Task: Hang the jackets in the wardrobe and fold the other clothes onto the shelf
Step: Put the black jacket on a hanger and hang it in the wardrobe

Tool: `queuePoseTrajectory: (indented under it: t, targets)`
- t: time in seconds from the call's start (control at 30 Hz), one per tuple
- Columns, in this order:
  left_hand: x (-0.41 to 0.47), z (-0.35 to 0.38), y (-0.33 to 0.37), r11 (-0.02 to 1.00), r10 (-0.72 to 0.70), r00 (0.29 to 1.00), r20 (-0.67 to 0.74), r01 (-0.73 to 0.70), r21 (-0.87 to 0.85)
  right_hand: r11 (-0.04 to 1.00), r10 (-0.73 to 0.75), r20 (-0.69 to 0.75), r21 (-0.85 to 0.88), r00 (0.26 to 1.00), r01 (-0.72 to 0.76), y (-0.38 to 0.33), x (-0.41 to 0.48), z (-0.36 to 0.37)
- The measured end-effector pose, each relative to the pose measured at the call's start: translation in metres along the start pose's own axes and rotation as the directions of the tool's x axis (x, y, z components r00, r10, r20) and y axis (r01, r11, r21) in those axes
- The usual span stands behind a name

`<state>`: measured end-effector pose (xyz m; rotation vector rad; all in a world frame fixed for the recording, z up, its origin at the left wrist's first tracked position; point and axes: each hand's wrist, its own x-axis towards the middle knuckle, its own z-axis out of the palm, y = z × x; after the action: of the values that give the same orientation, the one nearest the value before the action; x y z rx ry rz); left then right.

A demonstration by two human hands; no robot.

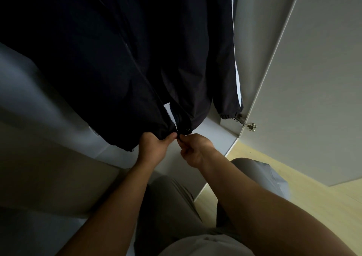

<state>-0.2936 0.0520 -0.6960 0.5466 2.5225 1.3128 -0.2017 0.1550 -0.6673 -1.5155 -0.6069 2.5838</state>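
Hanging in the wardrobe [254, 40], the dark jacket [137, 50] runs its zipper [171, 118] straight up from your grip, parted just above the hem. Your left hand [154, 146] clutches the hem left of the zipper. Your right hand [194, 150] pinches its foot, probably the slider, so that hand looks best placed to pull upward. A white stripe lines the sleeve [227, 69].
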Motion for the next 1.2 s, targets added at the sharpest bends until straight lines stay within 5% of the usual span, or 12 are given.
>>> queuePoseTrajectory:
  t: [0.47, 0.67, 0.77, 0.93, 1.03, 1.2]
  targets:
    - [-0.005, -0.007, 0.018, 0.976, 0.025, 0.984, 0.177, -0.063, 0.21, 0.998, 0.053, 0.066, 0.024, 0.996, -0.055, 0.0, -0.002, -0.012]
    - [-0.008, -0.008, 0.018, 0.954, -0.025, 0.978, 0.207, -0.038, 0.296, 0.995, -0.075, 0.048, -0.06, 0.996, 0.078, 0.007, 0.0, -0.016]
    - [-0.006, -0.011, 0.021, 0.961, -0.05, 0.974, 0.221, -0.013, 0.275, 0.941, -0.242, 0.043, -0.234, 0.969, 0.245, 0.007, -0.002, -0.017]
    - [-0.002, -0.015, 0.026, 0.993, -0.06, 0.953, 0.298, 0.025, 0.119, 0.631, -0.526, 0.141, -0.597, 0.839, 0.496, 0.003, -0.009, -0.021]
    - [-0.001, -0.017, 0.024, 0.998, -0.059, 0.952, 0.302, 0.059, 0.009, 0.345, -0.669, 0.337, -0.648, 0.662, 0.679, 0.005, -0.012, -0.025]
    - [0.003, -0.021, 0.021, 1.0, -0.009, 0.961, 0.275, 0.005, 0.017, -0.101, -0.643, 0.601, -0.681, 0.474, 0.725, 0.0, -0.012, -0.025]
